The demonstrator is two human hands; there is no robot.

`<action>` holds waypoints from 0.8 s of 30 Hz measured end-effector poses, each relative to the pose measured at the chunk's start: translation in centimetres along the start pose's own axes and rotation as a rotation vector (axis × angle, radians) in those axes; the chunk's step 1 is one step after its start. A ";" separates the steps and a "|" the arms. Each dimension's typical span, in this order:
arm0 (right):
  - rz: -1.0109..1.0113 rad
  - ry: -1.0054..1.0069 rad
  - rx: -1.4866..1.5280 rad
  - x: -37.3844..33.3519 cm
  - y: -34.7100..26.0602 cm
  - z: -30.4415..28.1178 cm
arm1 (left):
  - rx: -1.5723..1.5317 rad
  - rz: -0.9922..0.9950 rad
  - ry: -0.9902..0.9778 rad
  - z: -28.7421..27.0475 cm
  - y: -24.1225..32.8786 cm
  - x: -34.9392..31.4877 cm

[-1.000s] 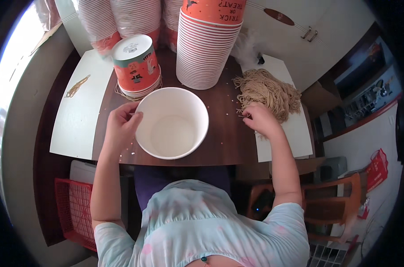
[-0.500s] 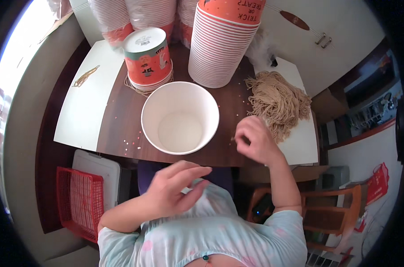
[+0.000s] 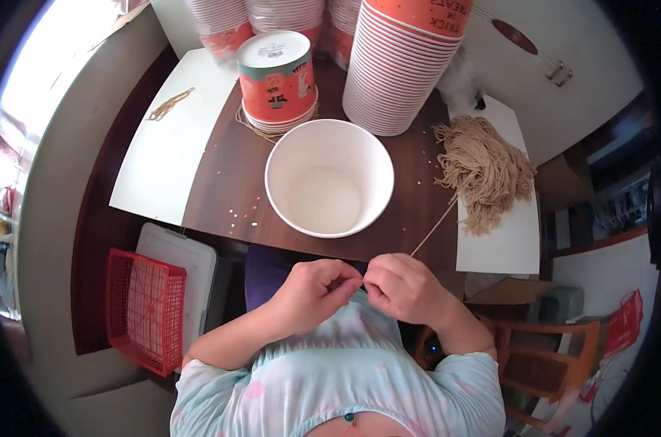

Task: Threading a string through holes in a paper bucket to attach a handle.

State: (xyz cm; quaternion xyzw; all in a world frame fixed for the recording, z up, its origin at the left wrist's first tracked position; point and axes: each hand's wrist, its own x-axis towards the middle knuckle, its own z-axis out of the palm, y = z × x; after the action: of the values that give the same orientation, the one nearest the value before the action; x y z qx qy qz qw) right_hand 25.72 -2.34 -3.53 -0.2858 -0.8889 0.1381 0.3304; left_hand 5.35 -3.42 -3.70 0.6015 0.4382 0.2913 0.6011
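My right hand (image 3: 402,288) is closed around a tan cord (image 3: 435,226), which runs taut from my fingers up to a tangled pile of cords (image 3: 485,164). Fingertip to fingertip with it, my left hand (image 3: 317,291) is closed in a pinch; whatever lies between its fingers is hidden. Both hands are in front of my body, just off the table's near edge. Beyond them a paper bucket (image 3: 368,164), white inside, stands upright and open on the brown table (image 3: 228,197).
Behind the bucket are upturned orange buckets (image 3: 278,95) and a tall leaning stack of nested buckets (image 3: 392,80). Plastic-wrapped stacks (image 3: 283,14) stand farther back. A few cords (image 3: 170,103) lie on the left white panel. Below left is a red basket (image 3: 147,309); a wooden chair (image 3: 541,357) is at right.
My right hand has moved down and left to meet my left hand, with a cord now trailing from the pile. My left fingers have closed into a pinch. The view has shifted a little.
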 end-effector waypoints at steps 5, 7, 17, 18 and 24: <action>-0.113 0.010 0.014 0.0 -0.6 1.1 | -0.220 -0.177 -0.074 -1.5 -0.2 -1.3; -0.151 0.011 -0.012 -0.1 -0.9 1.3 | -0.224 -0.199 -0.105 -1.9 -0.2 -1.6; -0.116 0.109 -0.123 1.2 -2.1 1.7 | 0.565 0.644 0.181 -2.2 0.6 -2.2; -0.063 0.114 -0.074 1.4 -2.2 1.6 | 0.686 0.802 0.214 -2.3 0.8 -2.0; 0.045 0.179 0.043 5.1 0.3 -2.9 | 0.619 0.732 0.463 -6.3 2.6 -1.2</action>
State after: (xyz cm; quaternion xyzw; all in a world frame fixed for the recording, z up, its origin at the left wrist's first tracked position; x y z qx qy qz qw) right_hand 24.66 1.13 1.09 -0.3098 -0.8460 0.1385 0.4112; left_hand -0.21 -1.26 -0.30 0.7844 0.3861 0.4642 0.1420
